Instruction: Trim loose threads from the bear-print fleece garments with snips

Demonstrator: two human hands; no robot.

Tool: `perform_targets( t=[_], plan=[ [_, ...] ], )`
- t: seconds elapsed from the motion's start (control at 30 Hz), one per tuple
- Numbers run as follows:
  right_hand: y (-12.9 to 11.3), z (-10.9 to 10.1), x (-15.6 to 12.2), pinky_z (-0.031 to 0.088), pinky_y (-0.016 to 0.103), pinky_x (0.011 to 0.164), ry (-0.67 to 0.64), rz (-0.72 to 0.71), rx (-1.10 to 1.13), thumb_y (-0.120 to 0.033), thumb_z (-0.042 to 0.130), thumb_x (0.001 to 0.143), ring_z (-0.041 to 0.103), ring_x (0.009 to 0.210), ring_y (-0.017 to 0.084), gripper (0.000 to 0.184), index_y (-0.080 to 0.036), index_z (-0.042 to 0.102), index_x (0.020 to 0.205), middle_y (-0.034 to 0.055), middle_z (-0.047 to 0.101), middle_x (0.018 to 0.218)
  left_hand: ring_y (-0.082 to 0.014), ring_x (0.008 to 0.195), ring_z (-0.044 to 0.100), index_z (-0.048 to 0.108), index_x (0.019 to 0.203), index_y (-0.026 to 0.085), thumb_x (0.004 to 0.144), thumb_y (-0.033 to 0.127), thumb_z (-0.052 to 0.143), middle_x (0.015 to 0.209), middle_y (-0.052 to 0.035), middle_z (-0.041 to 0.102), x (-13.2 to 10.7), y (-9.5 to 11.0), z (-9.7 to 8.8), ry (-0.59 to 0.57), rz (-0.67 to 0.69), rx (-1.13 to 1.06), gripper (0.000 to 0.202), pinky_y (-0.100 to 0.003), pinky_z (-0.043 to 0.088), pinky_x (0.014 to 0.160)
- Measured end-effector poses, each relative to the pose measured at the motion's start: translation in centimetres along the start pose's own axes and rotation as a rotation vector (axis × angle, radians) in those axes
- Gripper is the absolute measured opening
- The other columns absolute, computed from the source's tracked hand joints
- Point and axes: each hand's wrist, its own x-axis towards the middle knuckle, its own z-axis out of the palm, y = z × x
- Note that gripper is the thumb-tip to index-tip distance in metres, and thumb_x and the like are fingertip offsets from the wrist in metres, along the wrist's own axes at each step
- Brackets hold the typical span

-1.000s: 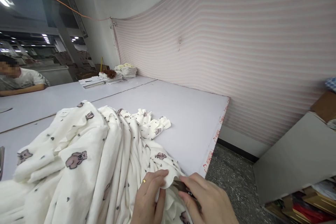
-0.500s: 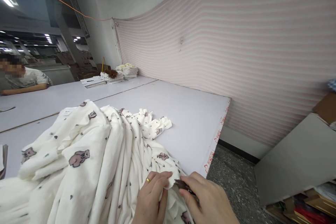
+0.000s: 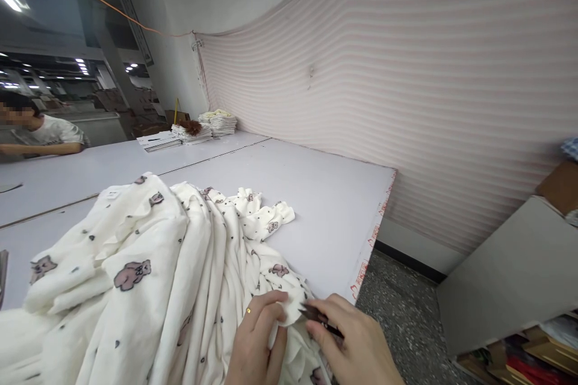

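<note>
White fabric garments [image 3: 158,289] printed with brown bears lie bunched in folds along the near side of the table. My left hand [image 3: 262,334], with a gold ring, pinches a white edge of this cloth between thumb and fingers. Just right of it, my right hand [image 3: 350,337] is closed around small dark thread snips [image 3: 318,316]. Their pointed blades face left, close to the cloth edge held by the left hand; whether they touch it I cannot tell. Part of the snips is hidden in the palm.
The pale table [image 3: 325,192] has a red-marked right edge. Folded stacks of cloth [image 3: 221,124] and a pile of papers [image 3: 158,141] sit at the back. A person [image 3: 49,135] leans on the far left side. Striped cloth [image 3: 383,72] covers the wall; a grey cabinet [image 3: 510,277] stands right.
My left hand has shifted slightly left, with its fingers curled a little differently on the cloth edge. The snips stay in my right hand, blades still near the cloth.
</note>
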Motion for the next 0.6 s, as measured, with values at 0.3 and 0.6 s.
perform_targets(
  t=[0.3, 0.6],
  plan=[
    [0.7, 2.9, 3.4, 0.047, 0.024, 0.063, 0.169, 0.11, 0.424, -0.022, 0.051, 0.085, 0.063, 0.072, 0.018, 0.007, -0.022, 0.056, 0.089, 0.0002, 0.064, 0.077, -0.017, 0.07, 0.06, 0.064, 0.085, 0.018, 0.074, 0.042, 0.066, 0.077, -0.0004, 0.065, 2.0, -0.1, -1.0, -0.154, -0.813, -0.63, 0.026, -0.026, 0.046, 0.068],
    [0.1, 4.4, 2.9, 0.046, 0.023, 0.076, 0.121, -0.116, 0.585, -0.02, 0.059, 0.085, 0.062, 0.086, 0.017, 0.01, -0.021, 0.065, 0.092, 0.0037, 0.065, 0.092, -0.0219, 0.082, 0.063, 0.067, 0.085, 0.017, 0.062, 0.041, 0.077, 0.08, -0.0034, 0.069, 2.3, -0.2, -1.5, -0.123, -0.94, -0.8, 0.034, -0.029, 0.045, 0.077]
  ],
)
